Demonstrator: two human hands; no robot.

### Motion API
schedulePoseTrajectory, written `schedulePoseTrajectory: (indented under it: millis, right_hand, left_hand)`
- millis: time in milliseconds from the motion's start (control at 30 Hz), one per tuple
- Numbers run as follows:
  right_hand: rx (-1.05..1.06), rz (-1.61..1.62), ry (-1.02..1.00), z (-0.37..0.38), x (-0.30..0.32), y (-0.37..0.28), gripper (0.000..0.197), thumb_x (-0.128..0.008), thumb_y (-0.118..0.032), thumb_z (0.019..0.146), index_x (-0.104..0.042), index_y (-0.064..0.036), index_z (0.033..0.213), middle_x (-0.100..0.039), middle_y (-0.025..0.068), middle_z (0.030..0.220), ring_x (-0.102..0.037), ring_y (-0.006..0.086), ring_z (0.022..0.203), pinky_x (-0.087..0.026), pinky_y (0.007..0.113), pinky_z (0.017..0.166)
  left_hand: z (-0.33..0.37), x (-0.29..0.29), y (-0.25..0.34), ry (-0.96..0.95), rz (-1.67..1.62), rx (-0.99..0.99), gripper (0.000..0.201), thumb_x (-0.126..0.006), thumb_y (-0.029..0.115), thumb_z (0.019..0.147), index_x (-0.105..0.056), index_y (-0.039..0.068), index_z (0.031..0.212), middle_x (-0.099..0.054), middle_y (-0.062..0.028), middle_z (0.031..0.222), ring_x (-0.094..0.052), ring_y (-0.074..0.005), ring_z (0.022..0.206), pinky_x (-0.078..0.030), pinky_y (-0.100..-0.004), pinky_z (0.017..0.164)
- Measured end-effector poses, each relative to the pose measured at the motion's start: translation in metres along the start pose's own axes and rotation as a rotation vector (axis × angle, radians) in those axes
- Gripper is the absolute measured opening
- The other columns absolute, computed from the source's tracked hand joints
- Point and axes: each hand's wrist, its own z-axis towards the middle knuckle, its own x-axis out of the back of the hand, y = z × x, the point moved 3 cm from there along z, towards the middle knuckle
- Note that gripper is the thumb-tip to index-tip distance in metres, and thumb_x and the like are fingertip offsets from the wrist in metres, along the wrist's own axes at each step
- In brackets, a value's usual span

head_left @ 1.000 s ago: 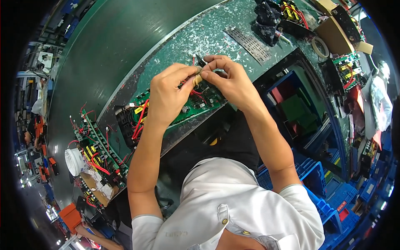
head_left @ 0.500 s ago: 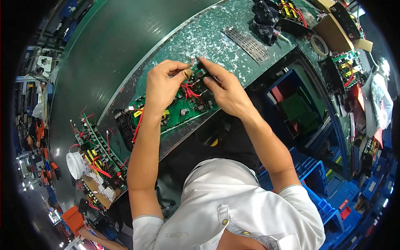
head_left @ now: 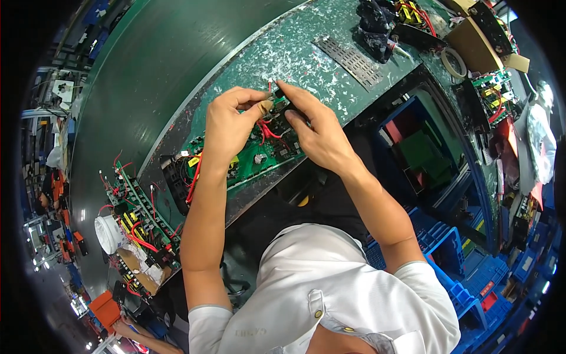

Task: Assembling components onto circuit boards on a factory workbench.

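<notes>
A green circuit board [head_left: 256, 167] lies on the worktable beneath my hands, crowded with small parts. Red wires [head_left: 268, 131] loop up from its middle. Over its far end, my left hand [head_left: 230, 127] pinches thumb and fingers together; what they hold is too small to make out. Facing it, my right hand [head_left: 318, 130] has thumb and index finger closed around a black piece [head_left: 285, 103] at the board's far right end. The two sets of fingertips are close together. A black slotted end part with thick red wires [head_left: 193, 183] sits at the board's left end.
More wired circuit boards [head_left: 138, 206] stand at the left, near a white tub [head_left: 108, 234]. A slotted metal plate [head_left: 349, 63], a black bag [head_left: 375, 29] and a tape roll [head_left: 453, 63] lie at the far right. Blue crates [head_left: 445, 248] are beside me.
My right hand has shifted slightly left, and its fingertips are nearer to my left hand with the black piece. My left hand has hardly moved.
</notes>
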Motion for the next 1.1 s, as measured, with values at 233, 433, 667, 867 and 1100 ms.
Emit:
schedulePoseTrajectory:
  millis: [233, 433, 667, 867, 1100]
  right_hand:
    - [-0.023, 0.01, -0.006, 0.0, 0.002, -0.001, 0.048, -0.053, -0.001, 0.094, -0.048, -0.0031, 0.142, -0.056, 0.0155, 0.135, -0.056, 0.0247, 0.122, -0.043, 0.032, 0.1]
    - [-0.013, -0.005, 0.002, 0.0, 0.001, -0.001, 0.048, -0.054, -0.001, 0.094, -0.048, -0.003, 0.142, -0.056, 0.0165, 0.136, -0.056, 0.0256, 0.123, -0.043, 0.033, 0.101]
    - [0.029, 0.01, 0.045, -0.002, 0.001, -0.002, 0.047, -0.053, 0.002, 0.09, -0.049, 0.0026, 0.137, -0.054, 0.0246, 0.133, -0.054, 0.039, 0.123, -0.044, 0.041, 0.103]
    - [0.037, -0.116, 0.077, -0.006, -0.01, 0.007, 0.049, -0.054, 0.001, 0.095, -0.048, -0.004, 0.143, -0.056, 0.0183, 0.135, -0.055, 0.026, 0.124, -0.043, 0.032, 0.103]
    - [-0.035, 0.01, -0.182, 0.007, 0.007, 0.008, 0.045, -0.053, -0.006, 0.1, -0.046, -0.0014, 0.143, -0.056, 0.0194, 0.137, -0.053, 0.0197, 0.126, -0.041, 0.032, 0.104]
  left_hand:
    - [-0.001, -0.004, -0.005, -0.024, -0.079, -0.049, 0.016, -0.074, 0.002, 0.085, -0.073, -0.002, 0.1, -0.066, -0.0027, 0.09, -0.06, -0.0073, 0.078, -0.047, -0.0218, 0.068]
    - [-0.007, -0.01, -0.008, 0.056, -0.061, -0.103, 0.017, -0.073, -0.001, 0.085, -0.072, -0.004, 0.101, -0.067, -0.0051, 0.095, -0.064, -0.009, 0.083, -0.049, -0.0215, 0.072]
    - [-0.007, -0.013, -0.005, 0.086, -0.031, -0.115, 0.015, -0.073, -0.002, 0.084, -0.072, -0.004, 0.1, -0.068, -0.006, 0.093, -0.064, -0.0101, 0.082, -0.051, -0.0234, 0.071]
    - [-0.004, -0.016, 0.011, 0.149, 0.283, -0.368, 0.014, -0.07, 0.004, 0.078, -0.072, 0.0, 0.091, -0.069, -0.0153, 0.086, -0.068, -0.0311, 0.076, -0.053, -0.0359, 0.07]
    - [-0.025, 0.037, 0.008, -0.053, 0.379, -0.391, 0.041, -0.073, 0.026, 0.083, -0.068, 0.008, 0.12, -0.06, -0.0175, 0.131, -0.058, -0.0355, 0.12, -0.046, -0.0392, 0.099]
